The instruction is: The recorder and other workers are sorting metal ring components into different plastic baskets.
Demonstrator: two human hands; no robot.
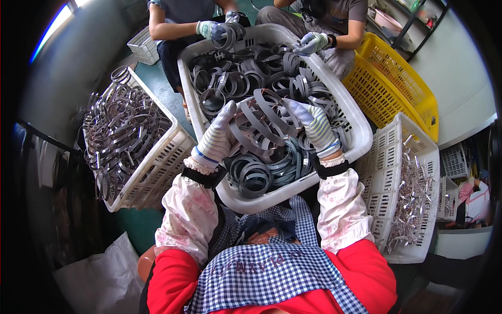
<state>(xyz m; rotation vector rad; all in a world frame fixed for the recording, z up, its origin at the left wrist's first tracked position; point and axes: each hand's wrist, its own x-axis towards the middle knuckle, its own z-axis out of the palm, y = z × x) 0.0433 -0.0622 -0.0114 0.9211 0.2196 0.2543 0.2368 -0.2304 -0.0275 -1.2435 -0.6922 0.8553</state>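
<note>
Both my hands wear striped knit gloves and hold a loose bunch of flat grey metal rings [256, 123] between them. My left hand [215, 135] grips its left side, thumb up. On the other side my right hand [312, 124] has its fingers closed at the bunch's upper right edge. Small reddish bits show along the rings. Below the bunch, more grey rings [254, 178] lie in a large white plastic basket [256, 205], which also holds many rings farther back. The fingertips behind the bunch are hidden.
A white crate [157, 175] heaped with shiny ring clamps [128, 125] stands left. At right, another white crate [381, 172] holds small metal pieces [410, 204]. Yellow crates [397, 78] stand far right. Across the basket, two people's gloved hands [210, 30] handle rings.
</note>
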